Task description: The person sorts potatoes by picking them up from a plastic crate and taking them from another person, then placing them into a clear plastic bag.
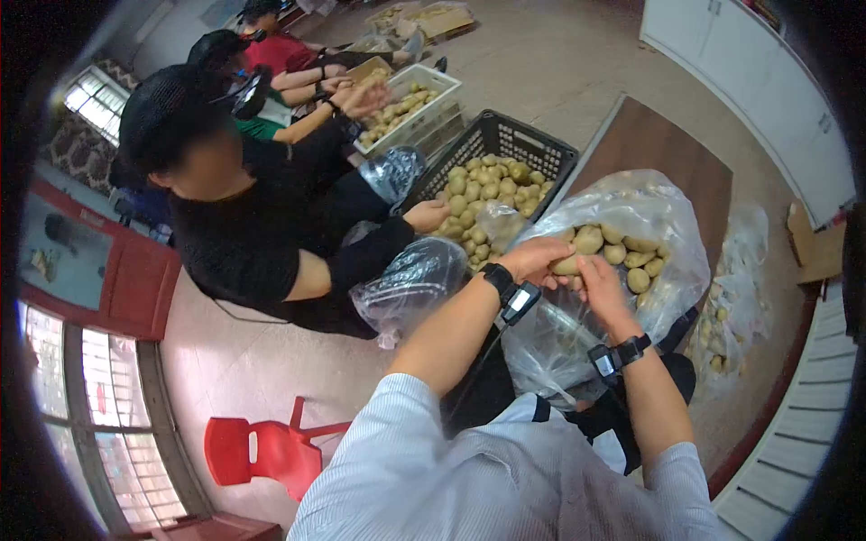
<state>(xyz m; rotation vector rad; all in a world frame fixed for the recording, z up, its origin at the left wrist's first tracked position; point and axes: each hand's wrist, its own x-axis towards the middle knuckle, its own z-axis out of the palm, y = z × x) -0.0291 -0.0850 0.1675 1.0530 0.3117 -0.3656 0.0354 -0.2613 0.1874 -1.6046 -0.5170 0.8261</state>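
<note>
Both of my hands meet at the left edge of a large clear plastic bag (667,203) that holds several potatoes (639,260). My left hand (536,260) has its fingers closed on a potato (566,264) at the bag's opening. From the other side, my right hand (603,287) grips the same potato with thumb and fingers. Behind my left hand stands a black crate (550,153) full of potatoes (483,194), with a piece of clear plastic lying on top. Each of my wrists carries a black strap with a small device.
A person in black (244,207) sits at the left, one hand by the black crate. Beyond are other seated people and a white crate (442,81) of potatoes. A red chair (271,451) stands lower left, a brown board (667,135) behind the bag, more bagged potatoes (722,334) at right.
</note>
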